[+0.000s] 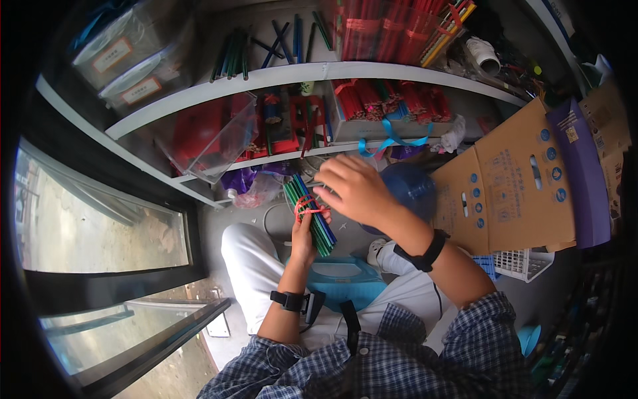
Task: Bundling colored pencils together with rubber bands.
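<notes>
My left hand [303,239] grips a bundle of green and blue pencils [321,232], held upright at a slant in front of me. A red ribbon [305,203] is wrapped around the bundle's middle, and a strand of it crosses over my left thumb and fingers. Just above and to the right of the bundle is my right hand [355,187], slightly blurred. Its thumb stands apart from the fingers, and I see nothing between them. Below the bundle, between my knees, sits a light-blue plastic stool or tub [349,282].
Ahead is a white-edged shelf [319,72] with loose pencils [289,42] and red bundles [384,99] in a box [349,128]. A blue water bottle [411,192] and a large cardboard box [508,184] stand at right. A glass door [114,214] is at left.
</notes>
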Motion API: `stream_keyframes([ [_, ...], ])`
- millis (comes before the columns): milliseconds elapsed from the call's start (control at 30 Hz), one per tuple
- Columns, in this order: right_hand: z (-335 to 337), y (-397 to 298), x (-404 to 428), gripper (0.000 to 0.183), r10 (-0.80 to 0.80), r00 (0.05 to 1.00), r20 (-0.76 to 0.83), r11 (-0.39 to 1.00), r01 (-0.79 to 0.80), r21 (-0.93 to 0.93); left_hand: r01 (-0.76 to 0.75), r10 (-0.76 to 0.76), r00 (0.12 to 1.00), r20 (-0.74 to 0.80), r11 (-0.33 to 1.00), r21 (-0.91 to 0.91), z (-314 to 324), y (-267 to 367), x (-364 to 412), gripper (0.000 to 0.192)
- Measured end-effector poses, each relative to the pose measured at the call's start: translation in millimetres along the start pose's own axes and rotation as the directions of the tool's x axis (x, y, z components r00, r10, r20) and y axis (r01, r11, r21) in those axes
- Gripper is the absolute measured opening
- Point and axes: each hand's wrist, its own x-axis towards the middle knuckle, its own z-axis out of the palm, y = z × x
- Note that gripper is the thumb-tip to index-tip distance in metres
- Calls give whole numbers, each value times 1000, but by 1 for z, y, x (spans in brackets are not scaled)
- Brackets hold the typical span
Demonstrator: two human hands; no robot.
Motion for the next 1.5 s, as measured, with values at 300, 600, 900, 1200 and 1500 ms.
stream_keyframes([
  [300,-37,76,171,14,-145,989,30,730,127,-672,35,-35,999,-6,999,0,6,8,-2,30],
  [600,-14,88,213,19,387,896,218,301,101,-948,30,-30,999,-9,999,-37,-7,12,-1,31],
  [900,-6,90,228,24,521,832,190,365,-16,-931,1,-2,1000,-5,999,-54,-13,14,0,30],
  [1200,-12,81,228,31,538,787,303,334,131,-933,5,-7,1000,-29,997,-83,-16,15,-2,29],
  [1500,-8,84,231,32,564,734,378,314,233,-920,17,-20,999,-35,996,-83,-16,12,-1,29],
])
